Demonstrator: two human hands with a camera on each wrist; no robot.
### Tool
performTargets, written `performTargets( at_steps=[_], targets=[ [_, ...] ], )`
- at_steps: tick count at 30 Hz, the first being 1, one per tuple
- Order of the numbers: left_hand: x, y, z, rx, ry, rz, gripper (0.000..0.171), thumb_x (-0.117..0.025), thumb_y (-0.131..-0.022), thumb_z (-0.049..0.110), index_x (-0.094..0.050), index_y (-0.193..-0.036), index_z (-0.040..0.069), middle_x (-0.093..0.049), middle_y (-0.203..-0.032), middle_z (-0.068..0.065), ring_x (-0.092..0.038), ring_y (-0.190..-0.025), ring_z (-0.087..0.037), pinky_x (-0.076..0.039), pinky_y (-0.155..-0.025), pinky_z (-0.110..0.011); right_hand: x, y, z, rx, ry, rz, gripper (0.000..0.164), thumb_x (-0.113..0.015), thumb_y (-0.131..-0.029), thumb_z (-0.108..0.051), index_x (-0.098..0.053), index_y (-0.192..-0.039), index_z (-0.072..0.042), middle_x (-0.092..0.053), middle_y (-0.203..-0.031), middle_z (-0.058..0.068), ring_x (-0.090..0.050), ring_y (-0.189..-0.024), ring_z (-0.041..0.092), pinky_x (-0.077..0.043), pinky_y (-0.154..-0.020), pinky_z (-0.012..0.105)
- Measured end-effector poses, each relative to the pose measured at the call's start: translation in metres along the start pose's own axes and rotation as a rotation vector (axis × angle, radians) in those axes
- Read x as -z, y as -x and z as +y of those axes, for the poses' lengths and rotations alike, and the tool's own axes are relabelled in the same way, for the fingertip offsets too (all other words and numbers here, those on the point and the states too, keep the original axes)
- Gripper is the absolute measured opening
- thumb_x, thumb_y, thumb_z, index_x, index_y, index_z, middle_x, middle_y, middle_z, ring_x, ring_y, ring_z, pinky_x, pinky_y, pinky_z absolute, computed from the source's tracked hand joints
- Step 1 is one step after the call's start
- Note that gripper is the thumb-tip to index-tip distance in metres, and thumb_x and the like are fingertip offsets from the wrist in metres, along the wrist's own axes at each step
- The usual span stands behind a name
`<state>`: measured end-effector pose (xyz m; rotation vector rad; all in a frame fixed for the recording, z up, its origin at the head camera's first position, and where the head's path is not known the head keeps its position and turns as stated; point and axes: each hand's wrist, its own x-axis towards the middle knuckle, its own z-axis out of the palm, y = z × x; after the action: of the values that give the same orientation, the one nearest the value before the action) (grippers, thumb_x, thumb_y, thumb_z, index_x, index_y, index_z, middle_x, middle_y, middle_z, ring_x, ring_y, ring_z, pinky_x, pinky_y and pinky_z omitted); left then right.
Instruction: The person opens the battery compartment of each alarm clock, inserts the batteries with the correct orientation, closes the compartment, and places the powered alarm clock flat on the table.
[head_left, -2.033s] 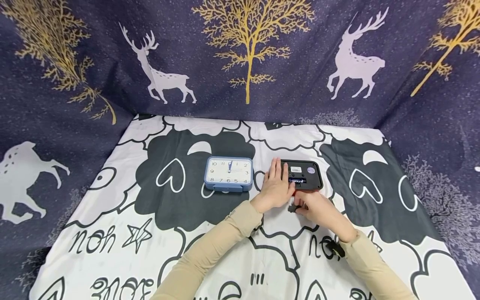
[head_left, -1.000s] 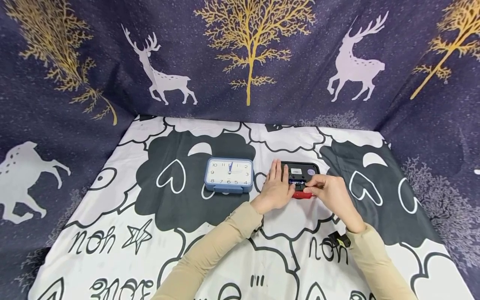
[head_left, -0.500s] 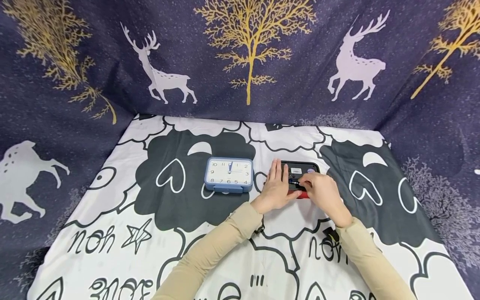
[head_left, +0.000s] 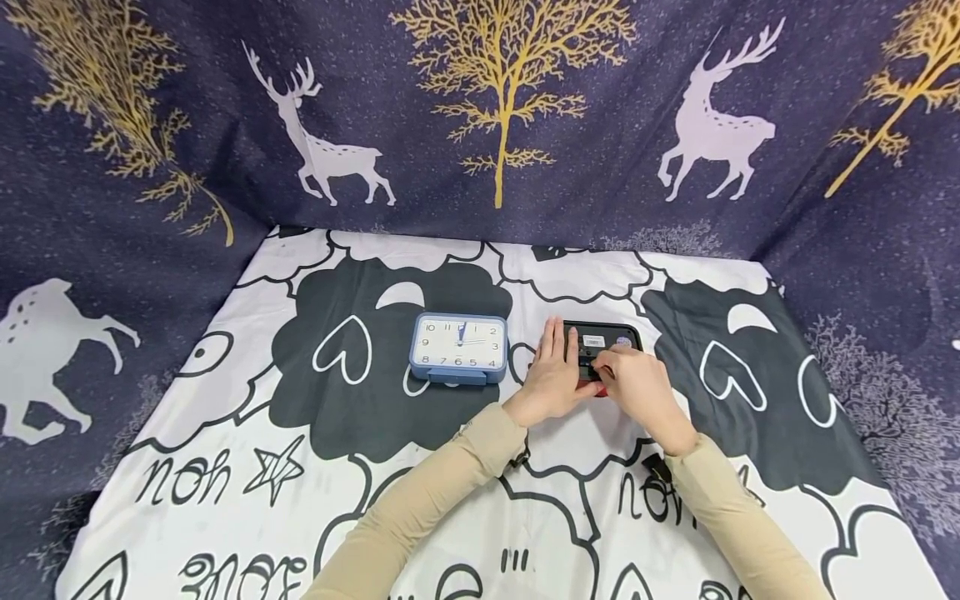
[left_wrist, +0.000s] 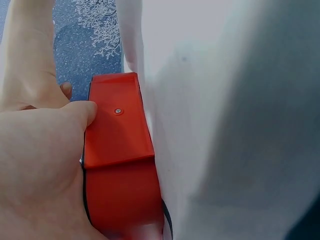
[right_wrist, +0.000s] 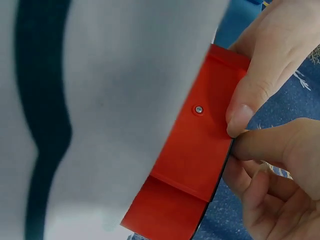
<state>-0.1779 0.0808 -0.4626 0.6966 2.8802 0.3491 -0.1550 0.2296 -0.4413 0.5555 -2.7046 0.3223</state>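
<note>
A red alarm clock [right_wrist: 195, 115] lies face down, its black back [head_left: 596, 327] up, with a white label and a round sticker. My left hand [head_left: 549, 382] rests on the left part of the back, fingers straight. Its thumb presses the red side, as the left wrist view shows. My right hand [head_left: 636, 385] is bent over the battery compartment, thumb and fingertips pinching the small dark battery cover [head_left: 587, 363], mostly hidden by the fingers. In the right wrist view, this hand's fingertips meet the clock's black edge beside the left thumb.
A blue alarm clock [head_left: 459, 343] stands to the left, its white dial facing up. The table has a black-and-white patterned cloth [head_left: 247, 517]. A dark blue curtain [head_left: 585, 192] with deer and trees hangs behind.
My right hand has brought the battery cover up from below the clock onto the compartment, then shifted left. The blue battery no longer shows. My left thumb has moved down onto the red side.
</note>
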Motion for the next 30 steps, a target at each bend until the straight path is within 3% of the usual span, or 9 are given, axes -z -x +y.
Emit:
performTargets(
  at_steps=[10,19,25,30],
  targets=[
    [0.004,0.001,-0.002,-0.012,-0.008,0.008,0.099,-0.045,-0.093,0.062,-0.009,-0.152,-0.008,0.002,-0.16,-0.026,0.006,-0.151,-0.033,-0.012,-0.122,-0.037,0.0,-0.002,0.0,-0.025,-0.038,-0.01,0.008,-0.075,-0.076,-0.002,-0.074,-0.078,-0.009,-0.068,-0.077,0.005,-0.067,-0.068,0.026,-0.053,-0.059,0.043],
    [0.014,0.002,-0.016,-0.096,0.043,-0.021,0.092,-0.049,-0.095,0.055,-0.012,-0.153,-0.005,-0.002,-0.161,-0.023,0.003,-0.151,-0.032,-0.006,-0.123,-0.034,-0.001,0.0,0.002,-0.049,-0.063,-0.022,0.009,-0.074,-0.079,-0.001,-0.074,-0.081,-0.009,-0.07,-0.081,0.005,-0.068,-0.074,0.026,-0.054,-0.064,0.044],
    [0.018,0.001,-0.022,-0.122,0.068,-0.009,0.092,-0.054,-0.093,0.055,-0.016,-0.152,-0.005,-0.01,-0.161,-0.022,-0.006,-0.151,-0.031,-0.012,-0.122,-0.032,0.001,0.002,0.003,-0.08,-0.097,-0.026,0.007,-0.076,-0.08,-0.005,-0.074,-0.083,-0.011,-0.069,-0.081,0.006,-0.067,-0.073,0.026,-0.053,-0.063,0.045],
    [0.02,-0.001,-0.021,-0.119,0.069,0.04,0.099,-0.06,-0.088,0.057,-0.018,-0.151,-0.006,-0.02,-0.157,-0.02,-0.016,-0.147,-0.029,-0.02,-0.12,-0.03,0.002,0.002,0.006,-0.14,-0.117,-0.039,0.007,-0.079,-0.078,-0.012,-0.072,-0.08,-0.012,-0.069,-0.078,0.005,-0.063,-0.066,0.022,-0.05,-0.057,0.042]
  ],
)
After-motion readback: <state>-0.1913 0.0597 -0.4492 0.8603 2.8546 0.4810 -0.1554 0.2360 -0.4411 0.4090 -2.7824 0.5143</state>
